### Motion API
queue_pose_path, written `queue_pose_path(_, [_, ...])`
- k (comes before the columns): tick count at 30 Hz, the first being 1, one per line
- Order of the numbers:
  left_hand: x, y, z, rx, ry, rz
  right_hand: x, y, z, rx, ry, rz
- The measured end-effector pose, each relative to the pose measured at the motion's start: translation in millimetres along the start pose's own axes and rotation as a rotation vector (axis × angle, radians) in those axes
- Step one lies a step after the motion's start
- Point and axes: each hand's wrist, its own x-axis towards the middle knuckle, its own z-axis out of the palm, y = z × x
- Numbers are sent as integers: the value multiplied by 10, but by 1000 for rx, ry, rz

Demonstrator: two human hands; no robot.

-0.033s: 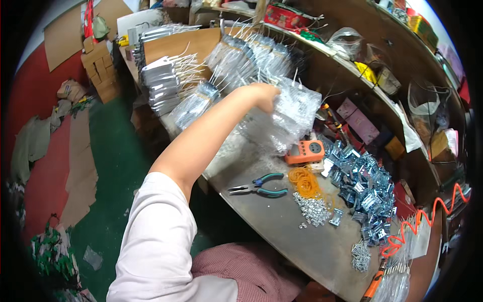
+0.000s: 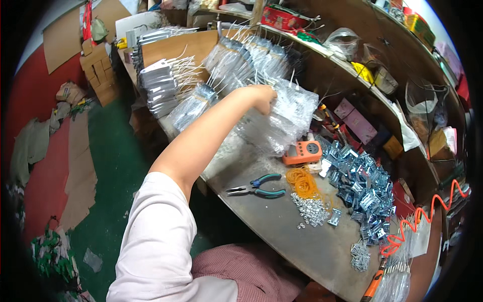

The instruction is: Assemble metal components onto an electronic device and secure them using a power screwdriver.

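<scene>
My left arm reaches across the workbench (image 2: 282, 231), and my left hand (image 2: 261, 98) lies on a pile of clear plastic packaging (image 2: 297, 108) that looks like bubble wrap. The fingers curl down and close on the plastic; their tips are hidden. Bundles of bagged parts with white wires (image 2: 231, 58) lie just beyond the hand. Closer to me on the bench are pliers with teal-and-black handles (image 2: 266, 187) and an orange meter-like device (image 2: 303, 152). My right hand is out of sight.
Orange rubber bands (image 2: 303, 182), small silvery nuts (image 2: 310, 209) and a heap of blue-grey metal brackets (image 2: 365, 189) lie on the right of the bench. Screws (image 2: 360, 255) sit near its edge, beside a coiled orange cord (image 2: 427, 216). A cluttered shelf (image 2: 347, 65) runs behind.
</scene>
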Motion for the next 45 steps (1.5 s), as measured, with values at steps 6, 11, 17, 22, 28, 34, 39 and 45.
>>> queue_pose_path(6, [53, 249, -102, 242, -173, -79, -58, -160, -24, -19, 60, 11])
queue_pose_path(11, [-262, 359, -180, 252, -53, -49, -94, -289, 15, 6, 105, 36])
queue_pose_path(17, [-931, 1205, -274, 57, -43, 323, -167, -195, 37, 19, 180, 95])
queue_pose_path(22, [-1569, 2383, -193, 128, 80, 897, -412, -110, -218, -1828, -438, 856])
queue_pose_path(28, [-1618, 2559, -41, 17, 677, 952, -887, -211, -711, -1010, 592, 925])
queue_pose_path(34, [-1537, 2743, 602, -1413, 212, 540, -1421, -233, -1015, -1087, 507, 785])
queue_pose_path(39, [-1594, 2953, 1122, -1702, -499, 452, -1541, -305, -1142, -1337, 183, 959])
queue_pose_path(45, [-1459, 2923, 1177, -1420, -580, 569, -1339, -431, -1172, -1511, -13, 1054])
